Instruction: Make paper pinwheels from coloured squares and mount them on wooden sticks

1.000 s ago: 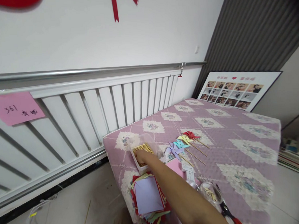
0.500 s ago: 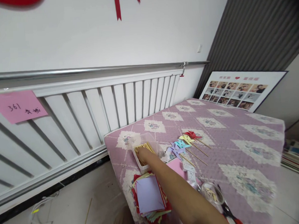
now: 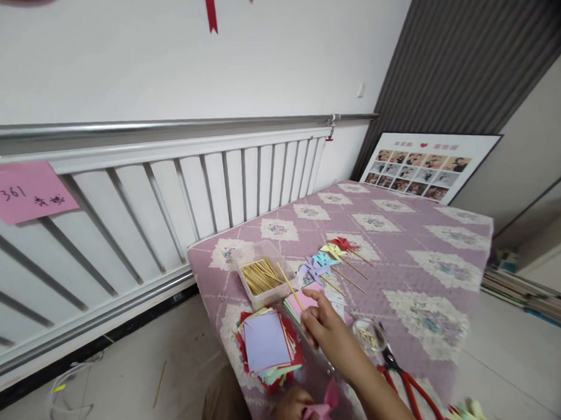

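My right hand (image 3: 321, 320) holds a thin wooden stick (image 3: 289, 285) upright, its fingers closed around the lower end. At the bottom edge, my left hand (image 3: 291, 410) grips a pink paper pinwheel (image 3: 326, 411); part of this hand is cut off by the frame. A clear plastic box (image 3: 266, 296) of wooden sticks (image 3: 260, 277) stands just beyond my right hand. In front of the box lies a stack of colored paper squares (image 3: 269, 343), lilac on top. Pink paper (image 3: 308, 296) lies behind my right hand.
Several finished pinwheels (image 3: 330, 255) on sticks lie in a row. A small clear round container (image 3: 368, 334) and red-handled scissors (image 3: 404, 376) are right of my arm. A white radiator (image 3: 204, 189) borders the patterned tablecloth (image 3: 436, 311). One stick (image 3: 160, 384) lies on the floor.
My right hand has come out of the box with a wooden stick and moved back toward me. My left hand with the pink pinwheel has come into view at the bottom.
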`<state>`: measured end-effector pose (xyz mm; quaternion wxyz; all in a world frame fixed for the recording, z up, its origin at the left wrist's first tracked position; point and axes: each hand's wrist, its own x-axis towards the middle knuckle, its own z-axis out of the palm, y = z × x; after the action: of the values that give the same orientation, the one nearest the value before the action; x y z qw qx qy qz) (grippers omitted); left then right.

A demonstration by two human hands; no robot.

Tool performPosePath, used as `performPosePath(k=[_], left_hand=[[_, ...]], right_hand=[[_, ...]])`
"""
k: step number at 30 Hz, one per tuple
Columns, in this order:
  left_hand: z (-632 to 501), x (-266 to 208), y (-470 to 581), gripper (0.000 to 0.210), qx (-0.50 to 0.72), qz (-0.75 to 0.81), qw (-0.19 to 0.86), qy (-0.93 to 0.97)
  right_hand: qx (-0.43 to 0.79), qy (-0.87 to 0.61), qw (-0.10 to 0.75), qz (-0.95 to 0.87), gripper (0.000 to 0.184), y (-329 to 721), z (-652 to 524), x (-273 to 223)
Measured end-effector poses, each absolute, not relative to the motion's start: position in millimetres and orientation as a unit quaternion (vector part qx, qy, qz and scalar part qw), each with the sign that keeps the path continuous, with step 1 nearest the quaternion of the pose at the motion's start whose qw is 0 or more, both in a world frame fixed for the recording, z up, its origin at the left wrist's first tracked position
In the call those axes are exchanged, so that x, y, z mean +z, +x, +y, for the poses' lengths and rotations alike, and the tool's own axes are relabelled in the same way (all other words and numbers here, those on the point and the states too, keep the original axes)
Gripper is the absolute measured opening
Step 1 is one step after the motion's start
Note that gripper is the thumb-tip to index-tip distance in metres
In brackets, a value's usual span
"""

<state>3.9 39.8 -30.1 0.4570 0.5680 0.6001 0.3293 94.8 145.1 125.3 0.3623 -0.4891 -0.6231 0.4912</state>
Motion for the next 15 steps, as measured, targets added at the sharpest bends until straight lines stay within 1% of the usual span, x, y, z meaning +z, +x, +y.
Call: performPosePath(k=[1, 3, 6, 11, 15], left_hand=[[40, -35, 6, 0.007, 0.333, 0.6, 0.439, 0.58], [39, -40, 9, 0.009, 0.351, 0.601, 0.412, 0.588], [35, -39, 10, 0.009, 0.383, 0.594, 0.406, 0.579], [30, -33, 10, 0.007, 0.412, 0.591, 0.403, 0.564], [31, -31, 10, 0.006, 0.435, 0.595, 0.419, 0.53]], right_hand=[[0.522, -0.493, 0.377, -0.585, 0.043, 104, 130, 122], [0.559, -0.499, 0.394, -0.532, 0.037, 120, 103, 117], [0.587, -0.509, 0.405, -0.482, 0.034, 136, 73, 111], [0.599, -0.505, 0.433, -0.445, 0.038, 156, 46, 112], [0.582, -0.516, 0.435, -0.454, 0.038, 171, 36, 115]])
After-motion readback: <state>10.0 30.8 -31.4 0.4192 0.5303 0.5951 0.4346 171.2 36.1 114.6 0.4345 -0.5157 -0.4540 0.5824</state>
